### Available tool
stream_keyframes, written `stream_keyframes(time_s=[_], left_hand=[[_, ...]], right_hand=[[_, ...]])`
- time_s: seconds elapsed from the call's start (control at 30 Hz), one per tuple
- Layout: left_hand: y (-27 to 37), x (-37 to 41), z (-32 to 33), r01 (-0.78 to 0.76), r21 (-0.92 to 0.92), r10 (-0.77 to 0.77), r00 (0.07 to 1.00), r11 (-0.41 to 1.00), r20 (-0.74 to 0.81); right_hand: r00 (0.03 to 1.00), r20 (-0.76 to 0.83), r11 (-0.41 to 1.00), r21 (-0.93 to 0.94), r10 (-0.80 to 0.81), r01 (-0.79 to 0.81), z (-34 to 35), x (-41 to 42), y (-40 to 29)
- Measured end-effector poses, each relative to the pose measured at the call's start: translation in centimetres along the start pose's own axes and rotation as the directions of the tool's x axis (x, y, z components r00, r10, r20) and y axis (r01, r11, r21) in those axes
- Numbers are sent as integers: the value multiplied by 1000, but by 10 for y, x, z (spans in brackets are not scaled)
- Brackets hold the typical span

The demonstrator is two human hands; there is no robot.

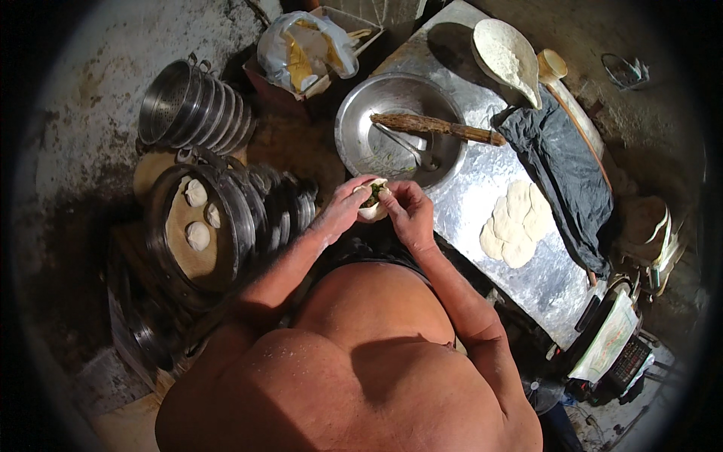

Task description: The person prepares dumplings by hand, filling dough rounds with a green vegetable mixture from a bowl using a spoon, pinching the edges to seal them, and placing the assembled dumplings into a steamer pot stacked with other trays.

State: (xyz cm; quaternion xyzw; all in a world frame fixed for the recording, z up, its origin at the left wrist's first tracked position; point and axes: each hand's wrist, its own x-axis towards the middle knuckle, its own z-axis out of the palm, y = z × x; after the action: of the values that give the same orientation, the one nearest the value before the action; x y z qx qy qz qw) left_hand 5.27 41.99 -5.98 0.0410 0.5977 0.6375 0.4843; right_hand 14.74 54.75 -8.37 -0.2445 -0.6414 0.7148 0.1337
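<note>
Between my two hands is a dough wrapper [373, 212] with a dark green filling showing through its top. My left hand [342, 208] cups it from the left, thumb at the rim. My right hand [411, 213] pinches the rim on the right with thumb and fingers. Just beyond them stands a wide metal basin [351, 121]; a metal spoon [421, 157] and green scraps lie inside, and a rough wooden stick [435, 125] rests across it. Several flat dough rounds [515, 223] overlap on the metal-topped table [469, 217] to my right.
At left, a round steamer [244, 226] holds three filled buns [197, 236] on a cloth liner. Stacked metal steamer tiers [195, 107] stand behind it. A scoop of flour [500, 53] and a black plastic sheet [565, 181] lie along the table's far right. A plastic bag [305, 51] sits in a box.
</note>
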Motion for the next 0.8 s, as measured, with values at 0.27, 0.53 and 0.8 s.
stream_keyframes(time_s=[0.27, 0.53, 0.8], left_hand=[[-5, 10, -11, -107, 246, 88, 992, 963, 86], [21, 0, -8, 82, 19, -83, 994, 996, 69], [-7, 18, -17, -224, 332, 198, 974, 916, 112]], right_hand=[[996, 65, 998, 25, 55, -57, -1, -1, -6], [976, 18, 957, 196, 216, -216, 1, -1, -8], [990, 55, 990, 49, 132, -134, 7, 5, -5]])
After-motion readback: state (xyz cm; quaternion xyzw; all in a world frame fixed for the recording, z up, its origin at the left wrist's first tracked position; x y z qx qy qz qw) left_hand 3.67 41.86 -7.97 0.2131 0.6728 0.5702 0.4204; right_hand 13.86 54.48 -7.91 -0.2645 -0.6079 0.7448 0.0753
